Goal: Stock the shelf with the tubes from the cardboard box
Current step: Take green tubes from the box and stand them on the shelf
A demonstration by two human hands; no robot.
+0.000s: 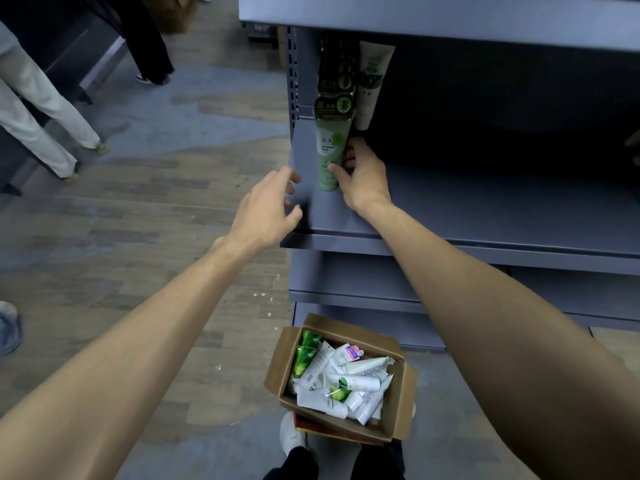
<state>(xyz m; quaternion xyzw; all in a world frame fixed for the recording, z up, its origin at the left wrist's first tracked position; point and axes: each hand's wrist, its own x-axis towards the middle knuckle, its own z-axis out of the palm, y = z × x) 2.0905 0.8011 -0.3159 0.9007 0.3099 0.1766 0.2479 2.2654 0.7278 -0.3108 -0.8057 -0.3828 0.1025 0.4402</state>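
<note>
Roughly early stage: only a few tubes are up on the shelf (485, 209), all at its far left end. A green tube (330, 150) stands upright at the front of a short row, with at least one darker tube (337, 74) behind it; a white tube (372, 81) stands just to the right of that row. Rest of the shelf looks bare, though its back is too dark to check

Right hand (362, 178) rests on the shelf with fingers around the base of the green tube, apparently steadying or seating it. Left hand (266, 206) is empty, fingers loosely spread, at the shelf's left front corner

Cardboard box (398, 410) sits open on the floor below the shelves, near the person's feet, and holds a loose pile of white and green tubes (346, 382). My read: most of the stock is still to be moved
</note>
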